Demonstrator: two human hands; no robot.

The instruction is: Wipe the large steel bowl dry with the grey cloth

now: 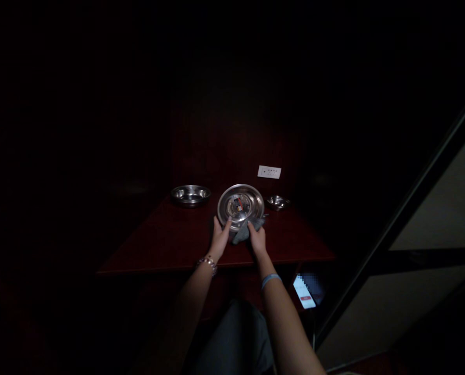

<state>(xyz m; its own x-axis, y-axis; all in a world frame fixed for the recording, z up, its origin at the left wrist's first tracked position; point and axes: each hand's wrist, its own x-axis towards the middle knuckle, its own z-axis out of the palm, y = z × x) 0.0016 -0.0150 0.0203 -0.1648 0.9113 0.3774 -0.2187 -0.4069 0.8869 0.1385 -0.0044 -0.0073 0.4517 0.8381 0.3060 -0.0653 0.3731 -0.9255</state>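
A round, shiny steel bowl (250, 200) with a label in its middle is held up above the table, tilted so that its inside faces me. My left hand (220, 238) grips its lower left rim, thumb on the inside. At the lower right rim, my right hand (258, 238) is closed on a grey cloth (241, 234) pressed against the bowl. The fingers behind the bowl are hidden. To the left stands a wider steel bowl (190, 202), and a small steel bowl (278, 203) sits to the right.
The dark red table (170, 242) ends at a front edge close to my forearms. A white socket plate (269, 172) is on the back wall. Below the table's right side glows a phone (304, 292) with a cable. A dark frame (396, 229) slants along the right.
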